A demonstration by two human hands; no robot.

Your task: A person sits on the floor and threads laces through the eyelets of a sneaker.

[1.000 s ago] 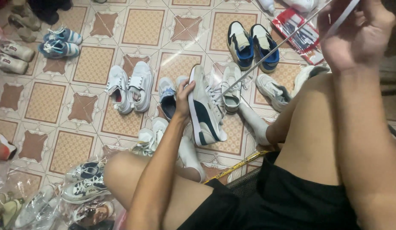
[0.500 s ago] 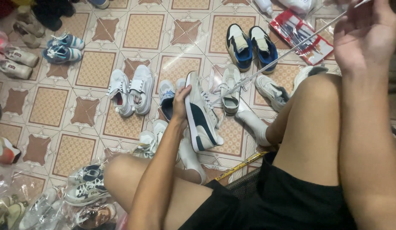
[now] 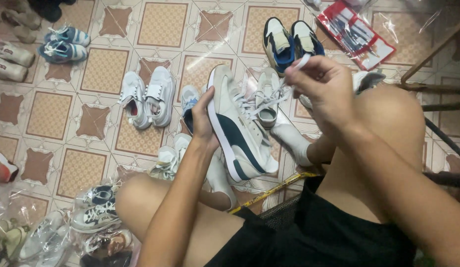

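I see two bare hands lacing a cream sneaker point(image 3: 237, 126) with a dark green stripe, held above a tiled floor point(image 3: 99, 69).

My left hand point(image 3: 203, 121) is closed around the sneaker's sole, tilting it upright over my knees. My right hand point(image 3: 324, 91) pinches the white lace point(image 3: 269, 96) taut. A white pair point(image 3: 148, 96) and a blue pair point(image 3: 289, 42) lie on the floor beyond.

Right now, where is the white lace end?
In the head view, upper middle: the white lace end is pinched in the right hand, above the cream sneaker held by the left hand.
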